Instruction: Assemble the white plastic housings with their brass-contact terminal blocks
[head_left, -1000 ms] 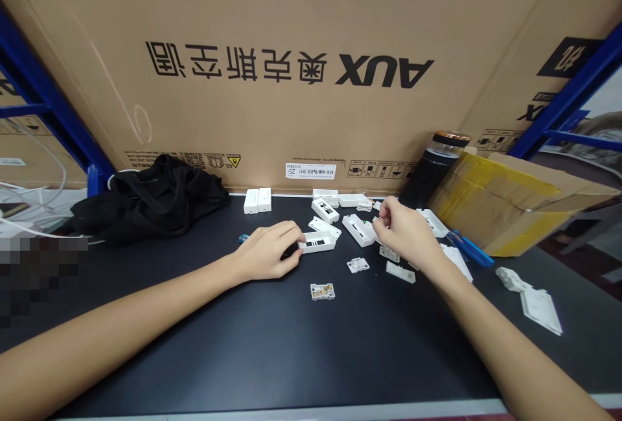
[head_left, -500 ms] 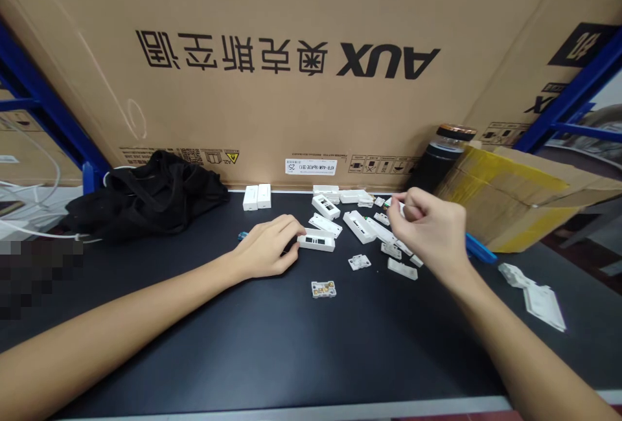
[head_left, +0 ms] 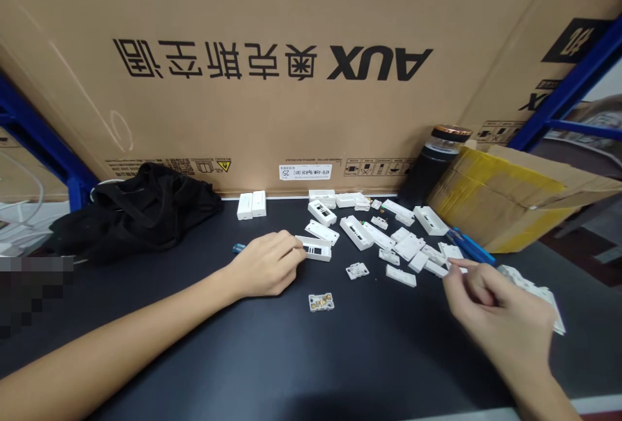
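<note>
My left hand [head_left: 272, 263] rests on the black table with curled fingers. Its fingertips grip the left end of a white plastic casing [head_left: 317, 250] with dark slots. Out to the right, my right hand [head_left: 503, 307] has thumb and forefinger pinched at the edge of a pile of white plastic parts [head_left: 409, 247]. Whatever lies between those fingertips is too small to make out. In front of the casing lies a small white piece with brass-coloured contacts [head_left: 321, 302]. Another small white plate [head_left: 357, 271] is beside it, and a slotted casing [head_left: 356, 233] lies behind.
Two white boxes [head_left: 251, 204] stand by a black cloth bag [head_left: 133, 207]. A dark bottle [head_left: 427, 165] and a taped carton [head_left: 505, 197] stand at the right, with a blue tool [head_left: 471, 247] before them. A large AUX carton [head_left: 272, 123] walls off the back.
My right hand has moved right and towards me, from the back of the pile to its right edge, uncovering parts there. My left hand stays at the casing. The view has shifted slightly.
</note>
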### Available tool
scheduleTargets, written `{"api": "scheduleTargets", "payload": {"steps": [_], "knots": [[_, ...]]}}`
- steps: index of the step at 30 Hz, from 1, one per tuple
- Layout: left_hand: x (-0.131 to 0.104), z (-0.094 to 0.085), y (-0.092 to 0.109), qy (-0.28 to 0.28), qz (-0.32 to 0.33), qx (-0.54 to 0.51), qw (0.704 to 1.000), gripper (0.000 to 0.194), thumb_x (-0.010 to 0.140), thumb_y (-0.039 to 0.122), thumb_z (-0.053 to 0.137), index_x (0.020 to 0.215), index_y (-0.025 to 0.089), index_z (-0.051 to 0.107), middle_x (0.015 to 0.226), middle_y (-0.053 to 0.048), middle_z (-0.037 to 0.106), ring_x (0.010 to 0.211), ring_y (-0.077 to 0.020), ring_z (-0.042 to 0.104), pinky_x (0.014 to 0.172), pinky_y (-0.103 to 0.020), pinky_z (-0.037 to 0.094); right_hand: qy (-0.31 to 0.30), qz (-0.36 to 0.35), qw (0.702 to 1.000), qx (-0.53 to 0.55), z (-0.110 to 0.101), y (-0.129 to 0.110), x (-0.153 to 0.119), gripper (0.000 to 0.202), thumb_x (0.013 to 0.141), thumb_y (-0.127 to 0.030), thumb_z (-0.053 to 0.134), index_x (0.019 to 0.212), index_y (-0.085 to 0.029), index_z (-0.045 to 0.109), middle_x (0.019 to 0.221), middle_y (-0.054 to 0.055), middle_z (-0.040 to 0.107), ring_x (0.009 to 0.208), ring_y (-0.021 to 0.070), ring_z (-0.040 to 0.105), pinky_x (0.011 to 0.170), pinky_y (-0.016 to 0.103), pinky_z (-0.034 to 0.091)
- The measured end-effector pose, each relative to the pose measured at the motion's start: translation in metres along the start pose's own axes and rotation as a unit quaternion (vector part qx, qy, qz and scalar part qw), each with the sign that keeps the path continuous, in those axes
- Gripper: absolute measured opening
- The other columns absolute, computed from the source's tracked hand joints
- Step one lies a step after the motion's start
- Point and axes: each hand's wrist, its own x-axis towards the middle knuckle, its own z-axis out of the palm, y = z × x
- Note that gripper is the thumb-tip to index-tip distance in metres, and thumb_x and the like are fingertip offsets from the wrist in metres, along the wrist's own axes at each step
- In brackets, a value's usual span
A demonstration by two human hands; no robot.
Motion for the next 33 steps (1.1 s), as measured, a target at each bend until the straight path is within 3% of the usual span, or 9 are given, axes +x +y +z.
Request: {"api": "scheduleTargets", "payload": {"steps": [4, 8, 11, 14, 21, 27, 33], "knots": [[0.001, -0.001, 0.006, 0.034, 0.063, 0.003, 0.997, 0.015, 0.091, 0.015, 0.057, 0.106, 0.014, 0.059, 0.097, -0.007, 0.070, 0.079, -0.0188, 0.061, 0.070, -0.033, 0.054, -0.009, -0.037, 0.999, -0.015, 0.000, -0.006, 0.002, 0.050, 0.087, -0.010, 0.064, 0.063, -0.026, 0.022, 0.049, -0.005, 0.042, 0.083, 0.0234, 0.078, 0.045, 0.022, 0.040], [0.002, -0.001, 0.005, 0.048, 0.041, -0.025, 0.998, 0.020, 0.092, 0.018, 0.056, 0.111, 0.014, 0.059, 0.106, -0.010, 0.071, 0.090, -0.0212, 0.064, 0.079, -0.035, 0.057, -0.010, -0.119, 0.993, -0.017, 0.003, -0.014, 0.010, 0.049, 0.087, -0.004, 0.062, 0.065, -0.024, 0.023, 0.050, -0.006, 0.039, 0.077, 0.0144, 0.075, 0.048, 0.019, 0.037], [0.003, 0.000, 0.002, 0.032, 0.002, -0.038, 0.999, 0.018, 0.094, 0.020, 0.054, 0.111, 0.014, 0.059, 0.108, -0.010, 0.071, 0.093, -0.0221, 0.064, 0.080, -0.036, 0.057, -0.032, -0.139, 0.989, 0.034, 0.007, -0.015, 0.014, 0.046, 0.087, -0.005, 0.063, 0.067, -0.023, 0.025, 0.056, -0.006, 0.037, 0.064, 0.0100, 0.063, 0.053, 0.020, 0.038], [0.003, 0.001, 0.000, 0.016, -0.009, -0.054, 0.998, 0.016, 0.096, 0.021, 0.052, 0.109, 0.015, 0.059, 0.105, -0.010, 0.070, 0.090, -0.0212, 0.063, 0.079, -0.035, 0.055, -0.080, -0.150, 0.983, 0.065, 0.011, -0.014, 0.017, 0.040, 0.090, -0.011, 0.062, 0.070, -0.024, 0.030, 0.059, -0.005, 0.037, 0.062, 0.0122, 0.054, 0.062, 0.025, 0.041], [0.003, 0.000, -0.001, -0.006, -0.001, -0.059, 0.998, 0.008, 0.096, 0.020, 0.053, 0.096, 0.016, 0.059, 0.093, -0.007, 0.067, 0.079, -0.0190, 0.056, 0.070, -0.034, 0.048, -0.163, -0.163, 0.971, 0.056, 0.017, -0.004, 0.018, 0.025, 0.095, -0.022, 0.057, 0.078, -0.024, 0.039, 0.065, -0.004, 0.049, 0.063, 0.0161, 0.054, 0.082, 0.038, 0.041], [0.002, 0.002, -0.001, -0.026, -0.030, -0.068, 0.997, 0.008, 0.096, 0.018, 0.052, 0.099, 0.017, 0.060, 0.101, -0.007, 0.068, 0.087, -0.0194, 0.059, 0.076, -0.034, 0.049, -0.241, -0.122, 0.962, 0.048, 0.018, 0.009, 0.016, 0.016, 0.095, -0.026, 0.056, 0.083, -0.023, 0.045, 0.077, 0.000, 0.059, 0.070, 0.0176, 0.058, 0.079, 0.038, 0.038], [0.001, 0.003, 0.000, -0.047, -0.050, -0.058, 0.996, 0.014, 0.097, 0.018, 0.049, 0.103, 0.017, 0.062, 0.102, -0.008, 0.068, 0.096, -0.0214, 0.062, 0.084, -0.034, 0.053, -0.298, -0.101, 0.949, 0.038, 0.015, 0.004, 0.013, 0.004, 0.096, -0.025, 0.054, 0.092, -0.023, 0.054, 0.091, 0.003, 0.064, 0.087, 0.0219, 0.061, 0.085, 0.040, 0.039]]}}
